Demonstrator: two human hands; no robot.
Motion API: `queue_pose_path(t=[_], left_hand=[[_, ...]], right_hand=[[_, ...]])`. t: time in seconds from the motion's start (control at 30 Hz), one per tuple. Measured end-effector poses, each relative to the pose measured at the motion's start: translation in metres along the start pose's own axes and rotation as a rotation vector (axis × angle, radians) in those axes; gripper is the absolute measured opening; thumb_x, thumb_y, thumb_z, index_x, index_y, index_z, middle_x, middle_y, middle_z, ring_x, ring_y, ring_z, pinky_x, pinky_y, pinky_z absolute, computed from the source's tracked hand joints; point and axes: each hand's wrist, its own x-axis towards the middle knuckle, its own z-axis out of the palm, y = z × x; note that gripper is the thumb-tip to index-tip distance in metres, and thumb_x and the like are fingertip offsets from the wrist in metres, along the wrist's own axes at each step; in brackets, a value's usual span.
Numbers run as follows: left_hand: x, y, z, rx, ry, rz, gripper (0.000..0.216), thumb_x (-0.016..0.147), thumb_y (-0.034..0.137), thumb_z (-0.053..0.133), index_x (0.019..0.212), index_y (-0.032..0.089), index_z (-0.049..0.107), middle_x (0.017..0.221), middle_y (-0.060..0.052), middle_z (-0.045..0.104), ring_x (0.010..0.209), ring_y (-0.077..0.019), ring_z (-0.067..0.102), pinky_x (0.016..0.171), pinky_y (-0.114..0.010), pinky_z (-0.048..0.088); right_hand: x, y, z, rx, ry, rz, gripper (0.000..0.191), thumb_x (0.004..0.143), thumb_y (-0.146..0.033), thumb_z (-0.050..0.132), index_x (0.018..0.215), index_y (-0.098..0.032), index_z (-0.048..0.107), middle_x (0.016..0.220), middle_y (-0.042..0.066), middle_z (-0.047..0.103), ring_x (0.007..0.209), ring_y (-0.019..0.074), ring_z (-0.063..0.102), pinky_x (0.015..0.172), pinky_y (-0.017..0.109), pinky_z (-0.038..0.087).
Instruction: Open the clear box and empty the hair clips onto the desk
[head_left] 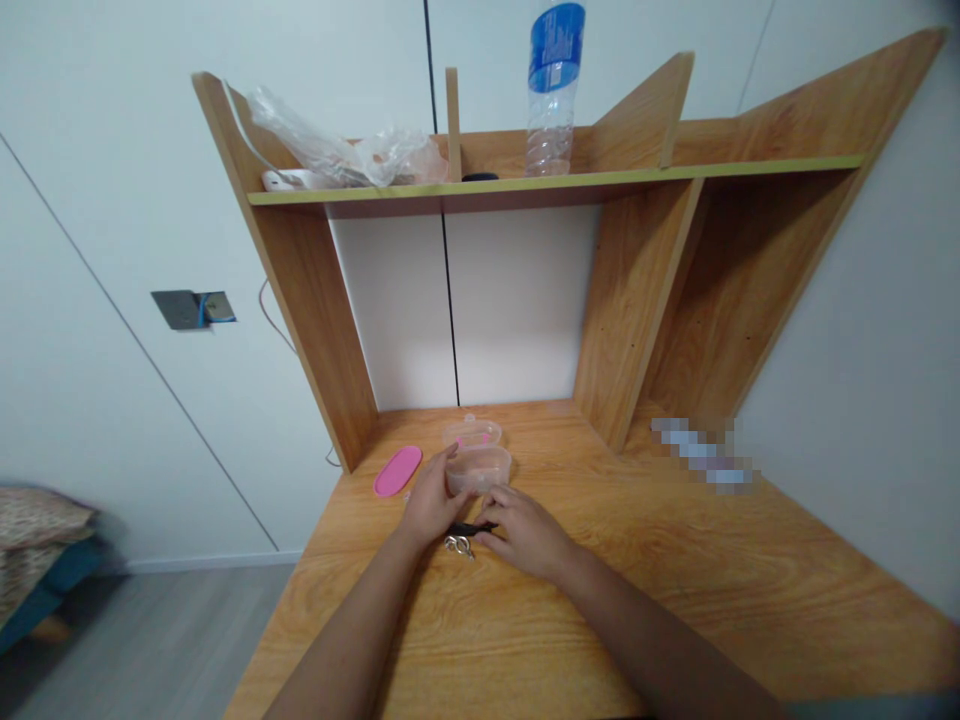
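A small black object with a metal key ring (459, 545) lay on the wooden desk (675, 580), pinched between both hands. The left hand (431, 503) curled loosely at its left end; the right hand (525, 532) gripped its right end. Just behind stood a clear plastic container (478, 468), with a pink lid (397, 470) to its left.

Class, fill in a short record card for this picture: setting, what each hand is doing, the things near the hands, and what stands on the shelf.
Setting: wooden desk with a shelf unit on top
Left hand: touching a clear plastic container
Right hand: on a small black object with metal rings; what it is, unclear
Beside them: pink oval lid, lying flat
Shelf: plastic water bottle, crumpled plastic bag
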Motion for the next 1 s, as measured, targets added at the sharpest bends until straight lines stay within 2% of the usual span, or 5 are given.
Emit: queue_pose_path(t=[0.3,0.5,0.7,0.87,1.0], left_hand=[[0.0,0.004,-0.002,0.0,0.014,0.0,0.073,0.083,0.033,0.072,0.147,0.02,0.04,0.14,-0.014,0.056,0.129,-0.0301,0.055,0.11,-0.05,0.042],[-0.001,0.011,-0.004,-0.014,0.04,-0.063,0.056,0.096,0.041,0.056,0.145,0.019,0.042,0.141,-0.015,0.055,0.132,-0.0286,0.053,0.111,-0.049,0.04],[0.001,0.011,-0.007,-0.047,0.159,-0.136,0.047,0.1,0.043,0.046,0.14,0.018,0.046,0.131,-0.015,0.061,0.111,-0.0259,0.063,0.099,-0.046,0.048],[0.004,0.019,-0.014,-0.006,0.235,-0.086,0.039,0.101,0.041,0.045,0.132,0.018,0.053,0.124,-0.013,0.062,0.105,-0.0258,0.061,0.095,-0.045,0.049],[0.003,0.032,-0.023,0.01,0.256,0.031,0.032,0.1,0.037,0.046,0.124,0.021,0.061,0.119,-0.011,0.061,0.112,-0.0262,0.057,0.099,-0.043,0.046]], right_hand=[[0.0,0.006,0.0,0.033,0.025,-0.007,0.007,0.092,-0.023,0.065,0.093,-0.024,0.071,0.097,0.004,0.068,0.097,0.0215,0.062,0.088,0.034,0.05],[0.0,0.012,-0.002,0.07,0.083,0.052,0.01,0.097,-0.024,0.056,0.097,-0.024,0.065,0.097,0.004,0.067,0.094,0.0211,0.063,0.084,0.033,0.05],[0.002,0.015,-0.006,0.181,0.215,0.093,0.012,0.1,-0.027,0.052,0.096,-0.023,0.063,0.097,0.004,0.067,0.092,0.0203,0.062,0.083,0.031,0.049],[0.003,0.012,-0.008,0.258,0.302,0.084,0.013,0.1,-0.027,0.052,0.097,-0.023,0.064,0.097,0.004,0.064,0.094,0.0202,0.06,0.084,0.031,0.047],[0.004,0.013,-0.006,0.336,0.377,0.076,0.013,0.1,-0.027,0.053,0.094,-0.022,0.064,0.095,0.005,0.06,0.09,0.0194,0.058,0.079,0.029,0.046]])
